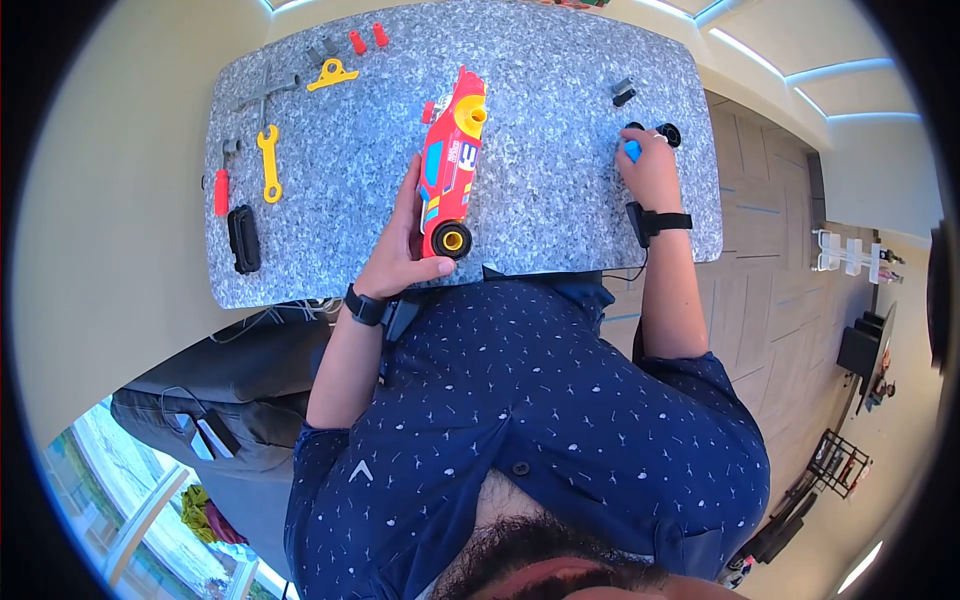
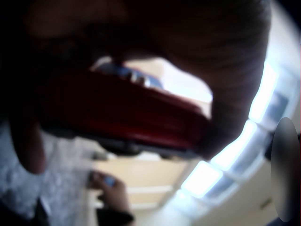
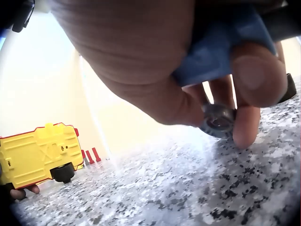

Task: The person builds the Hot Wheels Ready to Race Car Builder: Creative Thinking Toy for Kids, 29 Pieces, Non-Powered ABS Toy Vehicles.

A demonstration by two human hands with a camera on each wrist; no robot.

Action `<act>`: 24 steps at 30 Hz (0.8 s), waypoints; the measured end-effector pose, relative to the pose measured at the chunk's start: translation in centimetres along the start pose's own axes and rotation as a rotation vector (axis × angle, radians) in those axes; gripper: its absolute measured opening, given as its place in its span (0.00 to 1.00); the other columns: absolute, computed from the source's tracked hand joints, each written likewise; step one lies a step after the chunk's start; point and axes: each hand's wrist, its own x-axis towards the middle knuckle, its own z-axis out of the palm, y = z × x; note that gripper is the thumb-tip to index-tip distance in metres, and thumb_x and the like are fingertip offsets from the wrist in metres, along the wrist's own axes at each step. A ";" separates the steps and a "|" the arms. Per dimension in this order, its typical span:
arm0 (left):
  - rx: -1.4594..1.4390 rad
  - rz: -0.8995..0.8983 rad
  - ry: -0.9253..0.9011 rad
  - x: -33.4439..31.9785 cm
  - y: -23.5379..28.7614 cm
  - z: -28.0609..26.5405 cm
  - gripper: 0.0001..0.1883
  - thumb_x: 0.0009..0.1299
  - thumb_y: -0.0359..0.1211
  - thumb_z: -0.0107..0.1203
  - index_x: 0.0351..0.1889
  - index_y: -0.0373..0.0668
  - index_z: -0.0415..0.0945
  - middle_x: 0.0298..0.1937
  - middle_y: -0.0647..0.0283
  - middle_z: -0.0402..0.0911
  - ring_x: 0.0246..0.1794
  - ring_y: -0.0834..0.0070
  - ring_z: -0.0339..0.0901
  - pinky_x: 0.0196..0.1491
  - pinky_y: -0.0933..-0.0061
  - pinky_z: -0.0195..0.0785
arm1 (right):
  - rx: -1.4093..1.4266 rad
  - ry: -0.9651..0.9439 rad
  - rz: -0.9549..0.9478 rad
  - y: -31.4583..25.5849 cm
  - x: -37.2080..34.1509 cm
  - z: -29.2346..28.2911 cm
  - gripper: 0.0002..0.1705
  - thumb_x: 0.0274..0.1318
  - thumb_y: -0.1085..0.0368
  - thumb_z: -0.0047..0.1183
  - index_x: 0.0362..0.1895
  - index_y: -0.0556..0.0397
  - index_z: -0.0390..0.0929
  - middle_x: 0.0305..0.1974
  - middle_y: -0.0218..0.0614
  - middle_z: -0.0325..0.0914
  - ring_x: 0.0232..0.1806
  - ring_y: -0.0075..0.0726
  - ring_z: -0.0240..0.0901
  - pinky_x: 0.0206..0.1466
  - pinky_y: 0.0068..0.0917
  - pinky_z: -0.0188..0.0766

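The left hand (image 1: pixel 398 245) grips a red toy car (image 1: pixel 452 170) near its end with a black wheel (image 1: pixel 452 240); a yellow round part (image 1: pixel 470 116) shows at the other end. Dark and blurred, the red car body (image 2: pixel 122 113) lies between thumb and fingers in the left wrist view. In the right wrist view the car's yellow underside (image 3: pixel 40 155) faces the camera. At the right side of the table, the right hand (image 1: pixel 652 172) holds a blue piece (image 3: pixel 221 52), with a round dark part (image 3: pixel 219 120) at its fingertips. A black wheel (image 1: pixel 669 135) shows beside it.
Small dark parts (image 1: pixel 624 93) lie beyond the right hand. On the left are a yellow wrench (image 1: pixel 269 165), a red-handled tool (image 1: pixel 221 192), a black case (image 1: pixel 243 240), a grey tool (image 1: pixel 264 92), a yellow piece (image 1: pixel 332 74) and red pieces (image 1: pixel 358 43).
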 end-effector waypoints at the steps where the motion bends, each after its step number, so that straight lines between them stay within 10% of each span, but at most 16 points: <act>1: 0.006 0.004 0.005 0.0 -0.1 0.0 0.83 0.59 0.42 0.88 0.97 0.46 0.25 0.93 0.50 0.52 0.90 0.62 0.58 0.88 0.56 0.54 | 0.004 -0.016 0.031 0.0 0.0 -0.1 0.16 0.60 0.69 0.74 0.53 0.55 0.92 0.49 0.51 0.90 0.51 0.62 0.88 0.59 0.49 0.84; 9: -0.003 -0.019 0.015 -0.2 -0.2 0.0 0.82 0.59 0.42 0.87 0.97 0.46 0.25 0.94 0.50 0.51 0.91 0.62 0.57 0.89 0.56 0.54 | 0.792 -0.293 0.134 -8.7 -2.5 -2.2 0.11 0.71 0.74 0.67 0.55 0.55 0.88 0.45 0.34 0.91 0.47 0.26 0.90 0.50 0.27 0.85; 18: 0.065 0.103 0.025 0.3 -1.0 0.9 0.83 0.58 0.39 0.88 0.97 0.44 0.25 0.94 0.49 0.50 0.91 0.60 0.58 0.89 0.53 0.57 | 1.130 -0.609 -0.043 -20.0 -6.6 -2.5 0.11 0.63 0.73 0.73 0.49 0.54 0.88 0.42 0.36 0.86 0.42 0.36 0.89 0.48 0.35 0.83; 24: 0.063 0.112 0.035 0.2 -0.7 1.1 0.83 0.58 0.38 0.88 0.96 0.43 0.26 0.92 0.47 0.53 0.90 0.59 0.60 0.89 0.53 0.57 | 0.789 -0.421 -0.251 -19.8 -6.7 -2.2 0.11 0.56 0.66 0.79 0.40 0.53 0.90 0.39 0.41 0.88 0.39 0.49 0.89 0.46 0.41 0.81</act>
